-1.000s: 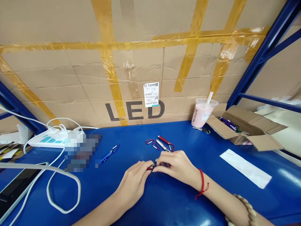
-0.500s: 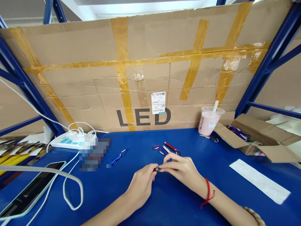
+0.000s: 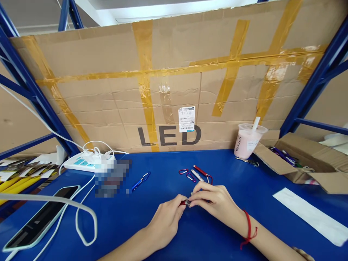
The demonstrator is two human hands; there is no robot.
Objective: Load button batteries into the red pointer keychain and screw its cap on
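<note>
Left hand [image 3: 164, 221] closed on small red piece [image 3: 183, 203] over blue table [image 3: 212, 243]. Long axis roughly sideways, metal end [image 3: 187, 203] toward right hand [image 3: 217, 201], whose thumb and fingertips nearly meet there; cannot tell whether they grip it.

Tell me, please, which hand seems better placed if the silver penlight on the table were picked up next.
Probably the right hand: it is closest to the silver penlight, though its fingertips are at the red piece. The left hand grips that piece and sits farther off.
</note>
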